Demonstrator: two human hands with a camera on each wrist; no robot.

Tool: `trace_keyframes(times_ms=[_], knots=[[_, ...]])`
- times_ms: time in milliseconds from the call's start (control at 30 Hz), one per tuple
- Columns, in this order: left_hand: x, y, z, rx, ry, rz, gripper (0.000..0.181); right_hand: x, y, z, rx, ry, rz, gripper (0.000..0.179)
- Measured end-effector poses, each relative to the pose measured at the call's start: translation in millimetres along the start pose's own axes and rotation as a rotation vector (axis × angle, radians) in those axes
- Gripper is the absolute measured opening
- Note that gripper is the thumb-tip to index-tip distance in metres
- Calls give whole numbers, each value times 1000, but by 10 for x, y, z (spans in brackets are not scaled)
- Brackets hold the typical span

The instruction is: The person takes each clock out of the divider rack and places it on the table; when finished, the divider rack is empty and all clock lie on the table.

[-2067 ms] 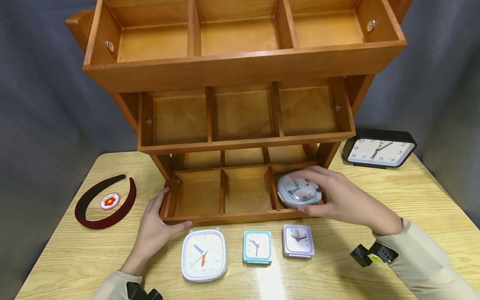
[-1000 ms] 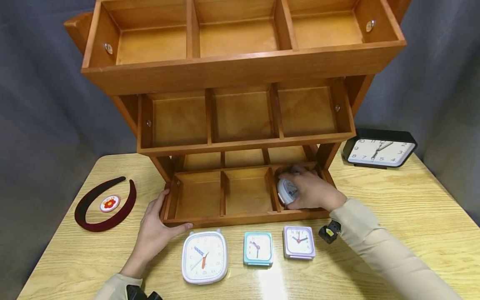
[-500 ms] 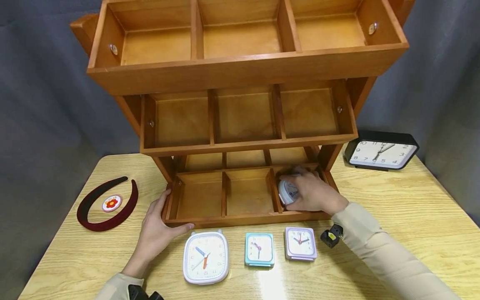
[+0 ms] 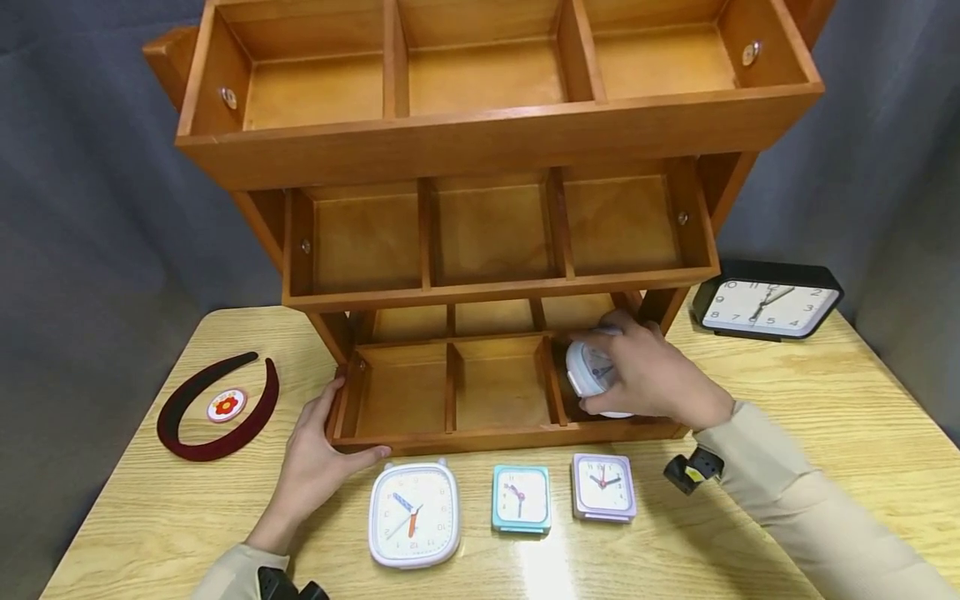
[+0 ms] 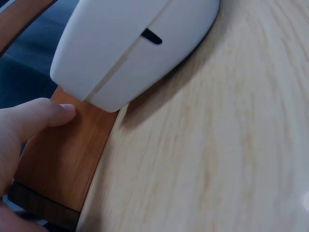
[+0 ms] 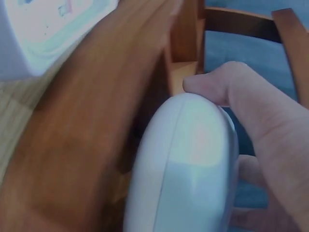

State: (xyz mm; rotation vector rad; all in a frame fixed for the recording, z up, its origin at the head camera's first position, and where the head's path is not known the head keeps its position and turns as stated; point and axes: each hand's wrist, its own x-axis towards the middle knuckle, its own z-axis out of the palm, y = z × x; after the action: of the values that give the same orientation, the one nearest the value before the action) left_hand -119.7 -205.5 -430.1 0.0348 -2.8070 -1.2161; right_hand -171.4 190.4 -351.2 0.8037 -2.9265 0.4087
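Note:
In the head view, my right hand (image 4: 656,371) grips a pale blue, rounded clock (image 4: 590,367) by its edges at the right compartment of the lowest drawer (image 4: 510,435). The right wrist view shows the clock's smooth side (image 6: 188,159) with my thumb at its upper end; its face is turned out of sight there. Part of the clock is hidden behind my fingers in the head view. My left hand (image 4: 311,462) holds the drawer's front left corner, thumb along the front and fingers at the side. Close to that thumb lies a white square clock (image 4: 414,515).
Small teal (image 4: 521,497) and lilac (image 4: 603,487) clocks lie in front of the drawer. A black clock (image 4: 767,302) stands at right. A dark red headband (image 4: 217,442) surrounds a flower badge (image 4: 227,406) at left. Two more divided trays (image 4: 502,133) overhang the lowest drawer.
My right hand first lay over the clock, then closed farther around it inside the compartment. Now hand and clock have shifted slightly right, away from the divider. My left hand has stayed put.

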Motion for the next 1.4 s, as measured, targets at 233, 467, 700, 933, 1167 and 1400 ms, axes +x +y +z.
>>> trace_keyframes(times_ms=[233, 467, 700, 933, 1167, 1400], knots=[[3, 6, -2, 10, 7, 15, 111, -157, -37, -150, 33, 40, -5, 75], [-7, 4, 10, 5, 0, 9, 111, -364, -46, -232, 39, 27, 15, 78], [-6, 9, 19, 4, -6, 0, 111, -706, -75, -312, 24, 37, 44, 78], [0, -3, 5, 16, 3, 12, 111, -1092, -74, -283, -8, 70, 96, 76], [0, 10, -20, 21, -4, 8, 112, -1320, -32, -178, -15, 84, 167, 81], [-8, 32, -14, 19, -17, -1, 113, -1382, -22, 32, -15, 25, 242, 80]])
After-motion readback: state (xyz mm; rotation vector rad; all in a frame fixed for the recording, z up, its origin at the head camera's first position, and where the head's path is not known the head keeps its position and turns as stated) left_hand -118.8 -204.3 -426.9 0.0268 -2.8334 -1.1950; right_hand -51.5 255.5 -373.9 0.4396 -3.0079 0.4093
